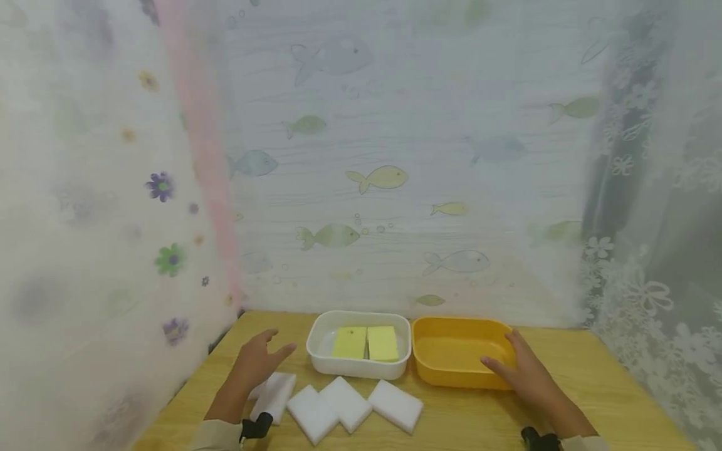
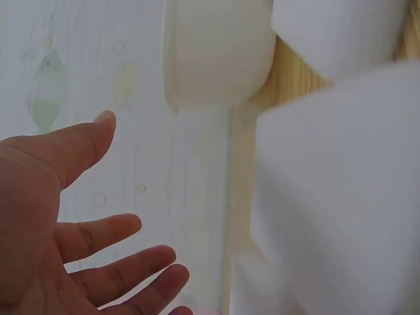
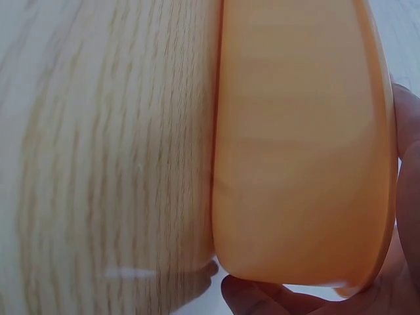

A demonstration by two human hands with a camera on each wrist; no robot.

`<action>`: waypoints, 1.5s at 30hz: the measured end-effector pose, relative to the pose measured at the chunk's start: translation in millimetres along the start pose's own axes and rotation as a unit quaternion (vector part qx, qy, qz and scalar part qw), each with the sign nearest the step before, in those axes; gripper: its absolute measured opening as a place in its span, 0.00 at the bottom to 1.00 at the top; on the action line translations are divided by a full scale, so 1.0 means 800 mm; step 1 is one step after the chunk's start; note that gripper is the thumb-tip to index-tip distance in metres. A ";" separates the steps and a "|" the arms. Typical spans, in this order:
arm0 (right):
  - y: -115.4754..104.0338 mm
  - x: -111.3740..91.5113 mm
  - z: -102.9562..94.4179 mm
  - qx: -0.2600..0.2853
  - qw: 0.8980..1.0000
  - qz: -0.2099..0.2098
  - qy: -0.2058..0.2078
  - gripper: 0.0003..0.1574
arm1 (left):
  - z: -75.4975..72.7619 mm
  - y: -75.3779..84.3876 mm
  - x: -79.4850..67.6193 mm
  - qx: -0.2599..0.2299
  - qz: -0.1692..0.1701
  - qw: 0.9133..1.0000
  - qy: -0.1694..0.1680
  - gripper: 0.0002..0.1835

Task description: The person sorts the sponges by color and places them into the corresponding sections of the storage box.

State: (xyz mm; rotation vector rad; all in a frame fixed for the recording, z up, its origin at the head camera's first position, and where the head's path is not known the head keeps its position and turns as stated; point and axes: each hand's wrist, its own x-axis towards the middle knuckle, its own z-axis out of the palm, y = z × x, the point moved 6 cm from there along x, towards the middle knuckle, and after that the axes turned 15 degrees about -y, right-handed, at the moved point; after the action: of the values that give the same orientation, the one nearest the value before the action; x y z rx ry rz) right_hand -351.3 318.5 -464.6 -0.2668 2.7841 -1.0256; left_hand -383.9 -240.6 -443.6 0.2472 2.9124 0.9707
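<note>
My right hand holds the orange plastic tray at its right end, the thumb over the rim. In the right wrist view, fingertips curl round the end wall of that tray. My left hand hovers with fingers spread and nothing in it, left of the white tray. Below it lie overlapping white sponge blocks. Two yellow sponge blocks sit side by side inside the white tray.
More white sponge blocks lie in front of the trays, one a little apart at the right. The wooden table ends at a fish-patterned curtain behind, with a flowered curtain on the left.
</note>
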 end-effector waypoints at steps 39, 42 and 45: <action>0.002 0.003 0.003 0.013 1.000 0.001 0.010 0.67 | -0.014 -0.134 -0.045 -0.204 0.093 0.951 -0.212 0.61; 0.002 0.002 0.003 0.014 1.000 0.000 0.012 0.67 | -0.014 -0.133 -0.044 -0.193 0.095 0.954 -0.208 0.60; 0.002 0.001 0.003 0.015 1.000 0.000 0.012 0.67 | -0.013 -0.131 -0.044 -0.173 0.083 0.961 -0.197 0.60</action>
State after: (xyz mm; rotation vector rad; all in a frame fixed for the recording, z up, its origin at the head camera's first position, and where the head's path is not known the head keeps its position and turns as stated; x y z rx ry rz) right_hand -351.9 317.9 -467.6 -0.2532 2.7886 -1.0757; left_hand -364.5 -335.9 -497.9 0.5921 2.3480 1.2652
